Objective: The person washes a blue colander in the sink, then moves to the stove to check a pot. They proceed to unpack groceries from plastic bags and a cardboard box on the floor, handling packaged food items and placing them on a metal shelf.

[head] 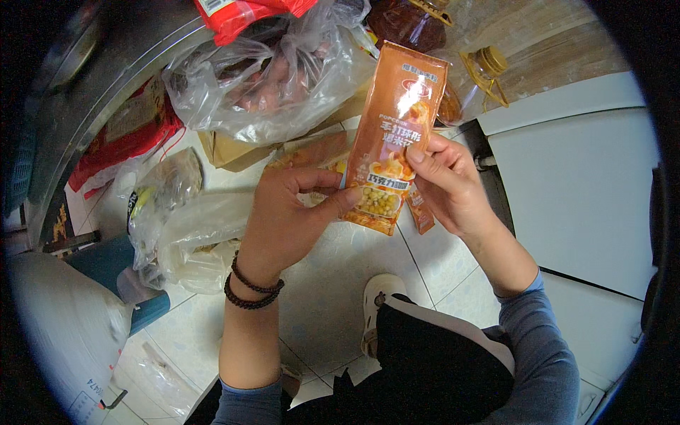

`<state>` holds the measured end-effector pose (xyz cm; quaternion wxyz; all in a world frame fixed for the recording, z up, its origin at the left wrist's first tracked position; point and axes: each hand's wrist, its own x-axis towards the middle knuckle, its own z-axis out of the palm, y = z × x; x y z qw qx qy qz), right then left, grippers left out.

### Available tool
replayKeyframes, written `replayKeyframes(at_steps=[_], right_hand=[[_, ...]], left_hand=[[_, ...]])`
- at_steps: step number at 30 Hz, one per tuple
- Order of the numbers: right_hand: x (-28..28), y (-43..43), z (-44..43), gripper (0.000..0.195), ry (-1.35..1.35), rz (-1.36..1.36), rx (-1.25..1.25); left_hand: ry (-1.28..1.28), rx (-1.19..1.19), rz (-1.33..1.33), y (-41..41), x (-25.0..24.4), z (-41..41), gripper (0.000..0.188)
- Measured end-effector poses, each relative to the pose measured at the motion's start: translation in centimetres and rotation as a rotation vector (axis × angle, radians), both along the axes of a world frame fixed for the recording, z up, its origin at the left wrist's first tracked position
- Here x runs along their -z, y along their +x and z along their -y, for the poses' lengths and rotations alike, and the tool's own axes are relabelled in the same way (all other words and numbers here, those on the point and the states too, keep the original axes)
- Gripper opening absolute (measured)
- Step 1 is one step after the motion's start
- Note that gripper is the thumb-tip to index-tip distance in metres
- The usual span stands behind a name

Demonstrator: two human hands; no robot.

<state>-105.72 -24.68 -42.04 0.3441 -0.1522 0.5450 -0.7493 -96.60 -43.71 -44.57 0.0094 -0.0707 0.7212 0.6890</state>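
An orange popcorn packet (396, 106) is held up in front of me, its printed face towards me and its long side tilted. My left hand (303, 212) pinches its lower left edge between thumb and fingers, with dark bead bracelets round the wrist. On the right edge, my right hand (446, 180) grips the packet with the thumb on its front. Behind and below the packet, a smaller orange sachet (421, 212) shows in part; whether a finger touches it, I cannot tell. Another orange packet (313, 149) lies behind the hands, partly hidden.
A clear plastic bag (255, 101) with pinkish contents lies beyond, a red package (239, 16) on it. Red bags (127, 133) and clear plastic bags (196, 234) lie left. Bottles with yellow handles (491, 61) stand back right, beside a white cabinet (574, 196). A white sack (69, 329) stands lower left.
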Motion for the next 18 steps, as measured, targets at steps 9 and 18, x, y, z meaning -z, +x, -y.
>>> replayKeyframes(at_steps=[9,18], right_hand=[[0.1,-0.02,-0.01,0.03,-0.006,0.009,-0.003],[0.08,-0.01,-0.02,0.029,-0.001,0.01,-0.002]], left_hand=[[-0.118,-0.016,-0.066,-0.02,-0.19,0.16,0.02],[-0.142,-0.019,-0.03,-0.06,-0.41,0.13,0.02]])
